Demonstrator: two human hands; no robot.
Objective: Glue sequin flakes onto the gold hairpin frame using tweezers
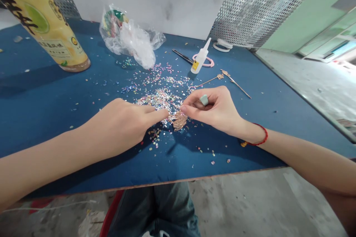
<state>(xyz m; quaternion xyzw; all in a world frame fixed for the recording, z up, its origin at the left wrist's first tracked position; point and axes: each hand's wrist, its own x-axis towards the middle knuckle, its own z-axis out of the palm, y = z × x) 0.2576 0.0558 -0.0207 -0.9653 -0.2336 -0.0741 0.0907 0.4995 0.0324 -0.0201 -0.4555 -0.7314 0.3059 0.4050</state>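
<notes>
A small gold filigree ornament lies on the blue table, at the near edge of a heap of iridescent sequins. My left hand is curled with its forefinger stretched out, the fingertip touching the ornament's left side. My right hand is closed in a pinch, its fingertips pressed on the ornament from the right. A pale green ring sits on one right finger and a red cord circles the right wrist.
A small white glue bottle stands behind the sequins on a pink ring. Two gold hairpin sticks lie to its right, a crumpled clear plastic bag at the back, a yellow drink bottle far left. Perforated metal panels fence the table.
</notes>
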